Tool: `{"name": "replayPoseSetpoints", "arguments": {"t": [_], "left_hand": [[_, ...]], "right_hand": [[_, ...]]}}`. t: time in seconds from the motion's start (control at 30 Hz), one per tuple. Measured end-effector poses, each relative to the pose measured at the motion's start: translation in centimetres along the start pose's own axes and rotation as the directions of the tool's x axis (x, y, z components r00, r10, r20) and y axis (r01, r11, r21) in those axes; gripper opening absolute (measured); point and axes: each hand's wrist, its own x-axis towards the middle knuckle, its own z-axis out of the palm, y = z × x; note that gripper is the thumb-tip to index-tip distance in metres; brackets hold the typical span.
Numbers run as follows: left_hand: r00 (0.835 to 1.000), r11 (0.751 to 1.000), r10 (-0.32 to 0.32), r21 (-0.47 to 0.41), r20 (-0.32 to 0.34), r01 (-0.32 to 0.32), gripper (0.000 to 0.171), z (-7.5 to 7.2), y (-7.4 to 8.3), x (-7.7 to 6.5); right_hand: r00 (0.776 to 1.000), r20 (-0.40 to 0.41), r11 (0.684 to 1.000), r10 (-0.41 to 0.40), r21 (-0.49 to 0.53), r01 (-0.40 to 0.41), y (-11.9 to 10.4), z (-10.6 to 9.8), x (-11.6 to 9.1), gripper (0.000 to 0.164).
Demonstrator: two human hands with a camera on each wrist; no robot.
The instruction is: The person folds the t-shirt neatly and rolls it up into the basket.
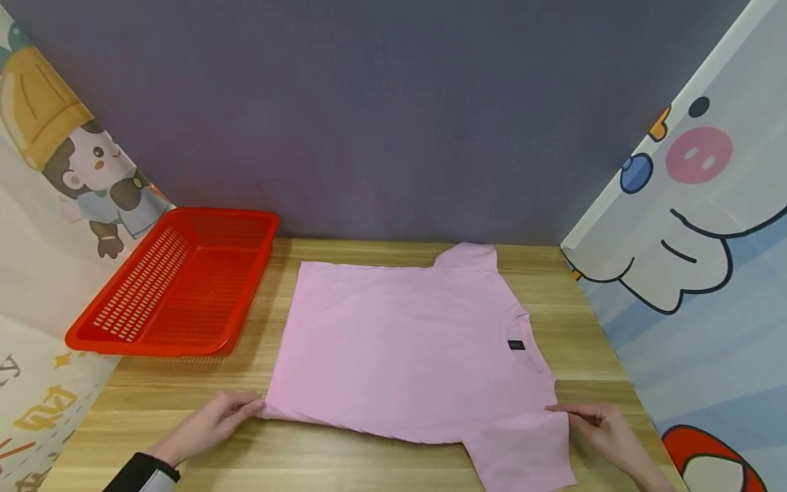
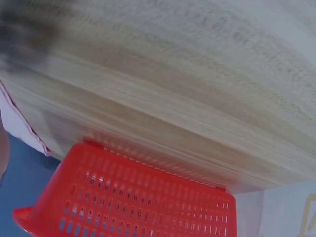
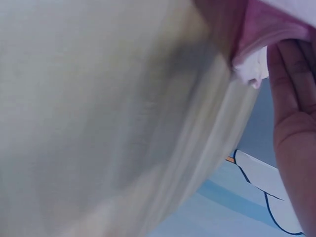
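Observation:
A pink T-shirt lies spread flat on the wooden table, its hem to the left and its collar with a dark label to the right. My left hand pinches the near corner of the hem between thumb and fingers. At the near shoulder, my right hand pinches the shirt by the top of the near sleeve. In the right wrist view, the fingers reach under the lifted pink cloth. The far sleeve points toward the back of the table.
A red perforated plastic basket stands at the table's left, behind my left hand. A dark grey panel rises at the back edge. Printed cartoon sheets hang on the left and right sides.

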Motion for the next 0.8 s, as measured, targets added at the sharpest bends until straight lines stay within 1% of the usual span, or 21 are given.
{"name": "replayPoseSetpoints", "arguments": {"t": [0.03, 0.1, 0.2, 0.3, 0.37, 0.47, 0.53, 0.6, 0.7, 0.77, 0.8], "left_hand": [[1.000, 0.999, -0.011, -0.041, 0.008, 0.011, 0.017, -0.1, -0.1, 0.2], [0.998, 0.996, -0.053, -0.072, 0.019, 0.055, 0.017, -0.4, -0.2, 0.6], [0.993, 0.990, -0.116, -0.072, 0.026, 0.117, 0.017, -0.7, -0.5, 1.2], [0.990, 0.988, -0.138, -0.069, 0.007, 0.138, 0.016, -1.0, -0.9, 1.8], [0.988, 0.985, -0.151, -0.085, -0.012, 0.150, 0.016, -1.1, -1.2, 2.1], [0.983, 0.983, -0.171, -0.079, -0.064, 0.166, 0.016, -1.3, -1.3, 2.9], [0.979, 0.984, -0.174, -0.048, -0.102, 0.170, 0.015, -1.4, -1.4, 3.4], [0.974, 0.985, -0.161, 0.029, -0.162, 0.168, 0.012, -1.4, -1.3, 4.1], [0.964, 0.973, -0.143, 0.147, -0.225, 0.179, 0.010, -1.5, -1.2, 5.0], [0.959, 0.958, -0.133, 0.215, -0.251, 0.189, 0.010, -1.6, -1.1, 5.6], [0.958, 0.952, -0.136, 0.235, -0.251, 0.197, 0.010, -1.6, -1.2, 5.8]], "right_hand": [[1.000, -0.015, 1.000, 0.001, 0.000, -0.001, -0.2, -0.1, 0.2, 0.023], [0.999, -0.037, 1.000, -0.004, -0.003, 0.004, -0.3, -0.4, 0.5, 0.021], [0.997, -0.064, 0.999, 0.033, -0.026, -0.035, -0.4, -0.7, 1.1, 0.018], [0.992, -0.098, 0.995, 0.076, -0.051, -0.081, -0.3, -0.8, 1.7, 0.016], [0.987, -0.121, 0.992, 0.104, -0.064, -0.113, -0.2, -0.7, 2.1, 0.015], [0.977, -0.155, 0.985, 0.145, -0.071, -0.157, -0.2, -0.6, 2.7, 0.015], [0.974, -0.169, 0.983, 0.152, -0.078, -0.167, -0.2, -0.4, 3.2, 0.015], [0.973, -0.182, 0.982, 0.145, -0.096, -0.164, -0.3, -0.3, 3.6, 0.015], [0.970, -0.209, 0.983, 0.124, -0.108, -0.149, -0.2, -0.1, 4.3, 0.015], [0.966, -0.239, 0.987, 0.102, -0.100, -0.129, 1.0, 0.2, 4.6, 0.014], [0.962, -0.258, 0.989, 0.090, -0.091, -0.117, 1.9, 0.4, 4.8, 0.013]]}}
